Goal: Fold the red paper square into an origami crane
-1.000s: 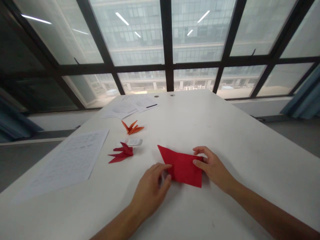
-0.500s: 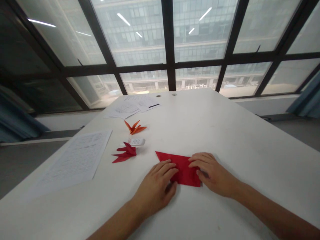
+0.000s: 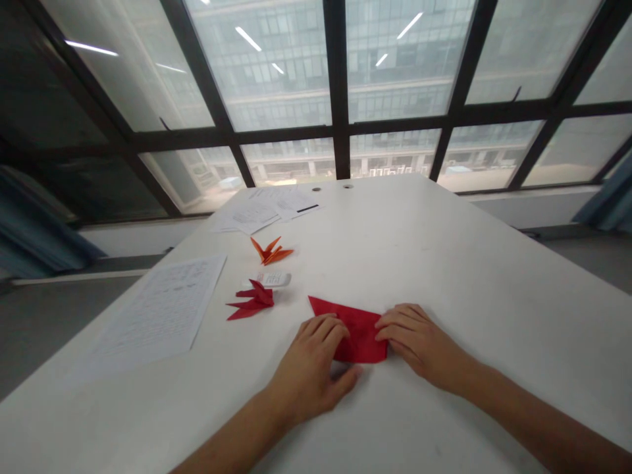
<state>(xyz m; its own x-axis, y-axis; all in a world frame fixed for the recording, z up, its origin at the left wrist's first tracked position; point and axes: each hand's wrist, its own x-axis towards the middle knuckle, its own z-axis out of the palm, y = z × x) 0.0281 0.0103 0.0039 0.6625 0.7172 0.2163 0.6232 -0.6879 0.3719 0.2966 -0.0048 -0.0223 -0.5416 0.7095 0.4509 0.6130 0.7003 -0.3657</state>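
A folded sheet of red origami paper [image 3: 363, 332] lies on the white table, its pointed corner toward the far left. My left hand [image 3: 316, 362] rests its fingertips on the left part of the paper, with the thumb stretched out apart over the table; it is open. At the paper's right edge, the fingers of my right hand [image 3: 415, 339] are pressed together on it, and the thumb is mostly hidden beneath them. Left of the paper stands a red folded paper figure [image 3: 254, 299], with an orange one [image 3: 271, 251] behind it.
A white remote-like object [image 3: 274, 280] lies between the two figures. On the left is a printed sheet [image 3: 162, 313], and more papers [image 3: 251, 212] lie at the far end of the white table [image 3: 469, 276]. Large windows stand beyond.
My right hand's thumb has drawn in under the fingers, and the paper's lower right corner is now folded in. My left thumb has moved away from the paper's near edge. The view shifted slightly.
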